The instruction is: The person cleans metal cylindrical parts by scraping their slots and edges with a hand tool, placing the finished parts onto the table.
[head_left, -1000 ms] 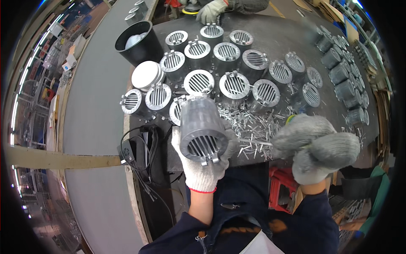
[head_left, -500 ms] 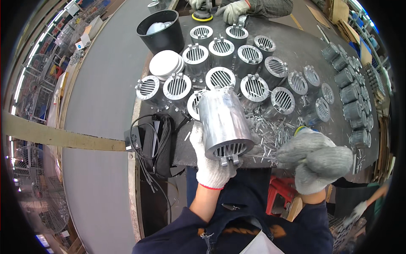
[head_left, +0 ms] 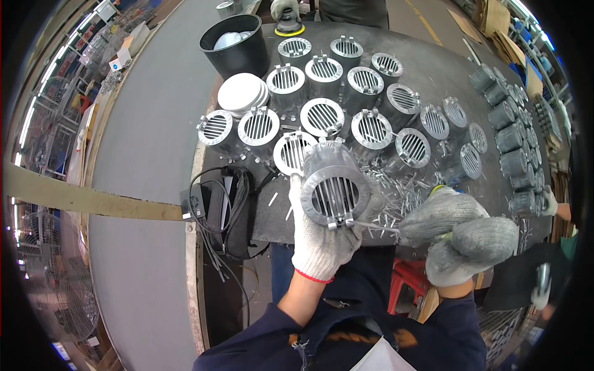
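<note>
My left hand [head_left: 323, 247], in a white knit glove with a red cuff, grips a silver metal cylinder [head_left: 336, 162] from below and its left side. The cylinder's round slotted grate [head_left: 335, 196] is tipped toward me, and a small bracket [head_left: 339, 221] sits at its near edge. My right hand [head_left: 461, 238], in a grey glove, is closed around a tool with a thin metal shaft [head_left: 378, 228]; a bit of yellow shows at the top of the fist. The shaft reaches left to the bracket; whether its tip touches cannot be made out.
Several similar grated cylinders [head_left: 323, 117] stand on the dark table [head_left: 427, 55], with metal slivers [head_left: 396, 201] scattered nearby. White discs [head_left: 241, 93] and a black bucket [head_left: 234, 52] are at left. A co-worker's gloved hand rests on a sander [head_left: 288, 25]; another person handles cylinders at right.
The held cylinder has tilted so its grate faces me more. The tool's shaft now reaches the bracket. One of the far co-worker's hands has left view; a gloved hand has come to the right-hand cylinders.
</note>
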Tool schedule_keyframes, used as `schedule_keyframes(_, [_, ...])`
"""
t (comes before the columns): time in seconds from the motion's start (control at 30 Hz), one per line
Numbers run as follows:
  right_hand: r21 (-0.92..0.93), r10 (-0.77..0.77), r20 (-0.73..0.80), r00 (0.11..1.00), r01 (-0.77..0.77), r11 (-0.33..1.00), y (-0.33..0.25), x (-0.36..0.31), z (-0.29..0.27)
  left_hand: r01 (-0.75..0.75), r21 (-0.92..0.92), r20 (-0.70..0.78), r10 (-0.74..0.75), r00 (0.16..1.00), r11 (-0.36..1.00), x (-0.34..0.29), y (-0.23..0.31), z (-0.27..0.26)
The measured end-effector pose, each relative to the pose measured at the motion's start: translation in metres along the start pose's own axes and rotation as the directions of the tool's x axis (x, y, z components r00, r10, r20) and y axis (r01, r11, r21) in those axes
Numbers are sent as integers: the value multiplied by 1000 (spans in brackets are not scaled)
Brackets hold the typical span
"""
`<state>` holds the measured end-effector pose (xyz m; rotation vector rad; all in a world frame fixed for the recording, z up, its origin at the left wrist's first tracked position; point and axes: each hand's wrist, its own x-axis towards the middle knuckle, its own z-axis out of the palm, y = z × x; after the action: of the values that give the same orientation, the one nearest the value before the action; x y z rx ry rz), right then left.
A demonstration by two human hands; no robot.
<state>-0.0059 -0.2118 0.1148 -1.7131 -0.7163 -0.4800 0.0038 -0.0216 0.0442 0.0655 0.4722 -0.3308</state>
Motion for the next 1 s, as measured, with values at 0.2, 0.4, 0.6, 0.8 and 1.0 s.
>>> schedule_keyframes(0.2, [-132, -79, -15, 997, 76, 988, -8, 17, 6, 34, 73, -10, -33, 999, 997, -3, 1, 2])
schedule_keyframes(0.4, [-124, -13, -6, 1000, 12, 992, -15, 24, 9, -39, 212, -194, 81, 978, 977, 0, -6, 2])
schedule_keyframes(0.6, [-144, -44, -17, 999, 41, 989, -16, 34, 4, 4, 226, -160, 33, 987, 974, -2, -6, -1])
schedule_keyframes(0.8, [-502, 243, 289, 926, -69, 862, -8, 34, 21, -242, 292, 14, 249, 968, 925, -8, -14, 6])
schedule_keyframes(1.0, [-420, 117, 191, 975, -26, 907, 34, 21, 44, -333, 357, 319, 221, 921, 873, -12, -12, -4])
